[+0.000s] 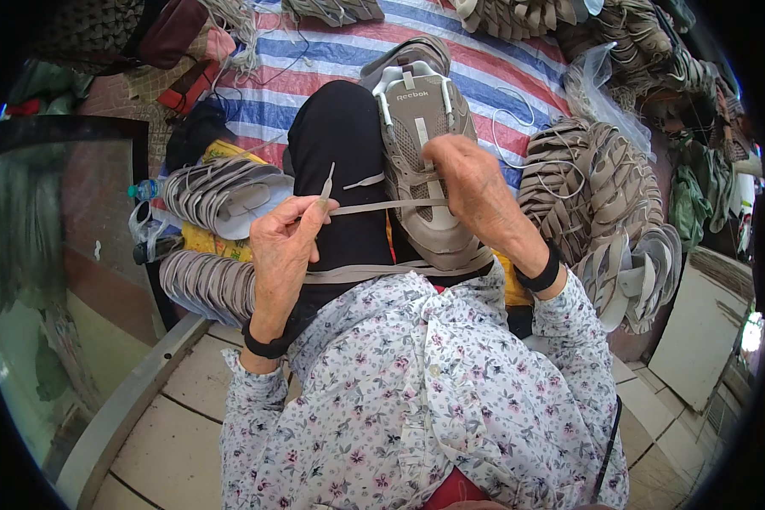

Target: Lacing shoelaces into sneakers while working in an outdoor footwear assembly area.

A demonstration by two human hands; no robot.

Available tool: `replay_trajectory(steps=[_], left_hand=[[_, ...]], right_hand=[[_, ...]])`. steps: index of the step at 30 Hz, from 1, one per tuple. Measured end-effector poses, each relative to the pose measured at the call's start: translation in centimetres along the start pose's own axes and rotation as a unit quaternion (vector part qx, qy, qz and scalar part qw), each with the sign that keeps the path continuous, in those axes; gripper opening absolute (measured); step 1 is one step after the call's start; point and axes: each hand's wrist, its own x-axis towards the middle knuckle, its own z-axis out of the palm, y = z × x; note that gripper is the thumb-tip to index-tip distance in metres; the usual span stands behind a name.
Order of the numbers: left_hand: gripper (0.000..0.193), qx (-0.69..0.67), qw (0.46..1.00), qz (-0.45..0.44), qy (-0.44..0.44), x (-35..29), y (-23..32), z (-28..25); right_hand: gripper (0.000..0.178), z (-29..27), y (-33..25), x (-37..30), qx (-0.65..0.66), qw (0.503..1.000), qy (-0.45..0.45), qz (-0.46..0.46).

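A grey-brown athletic shoe upper (416, 225) lies over my right thigh, its tongue pointing away from me. My left hand (285, 234) is closed in a pinch on a flat beige shoelace (378, 206), with a tipped end sticking up past the thumb. From there the lace runs nearly straight across to the upper, passing beneath my right hand (478, 187). That hand is curled over the upper's right side, fingertips at the tongue; what they grip is hidden. Another lace end (365, 182) pokes out left of the upper. More beige lace (348, 274) lies across my lap.
Stacks of similar uppers stand at my right (603, 187) and left (221, 195). A striped plastic sheet (314, 55) covers the ground ahead. Clear plastic bags (608, 93) lie at the far right. A framed glass panel (59, 280) stands at the left.
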Motion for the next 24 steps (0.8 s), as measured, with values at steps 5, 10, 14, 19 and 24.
replay_trajectory(steps=[5, 10, 14, 19, 24], left_hand=[[0.025, -0.1, 0.994, -0.026, -0.044, 0.8, -0.9, 0.1], [0.025, -0.091, 0.994, -0.037, -0.055, 0.8, -0.3, 0.1], [0.026, -0.089, 0.993, -0.021, -0.071, 1.2, 0.1, 0.7], [0.026, -0.103, 0.991, -0.002, -0.08, 1.7, -0.3, 1.3], [0.025, -0.137, 0.987, 0.001, -0.085, 2.4, -0.6, 1.7]], right_hand=[[0.027, 0.1, 0.1, 0.2, 0.058, 0.997, 0.002, -0.042], [0.023, -0.5, -0.8, 0.7, -0.101, 0.987, -0.04, -0.12], [0.017, 0.1, -1.5, 1.1, -0.188, 0.959, -0.08, -0.194], [0.015, 0.5, -2.7, 1.7, -0.307, 0.914, -0.152, -0.22], [0.015, 0.5, -2.7, 1.9, -0.313, 0.912, -0.137, -0.226]])
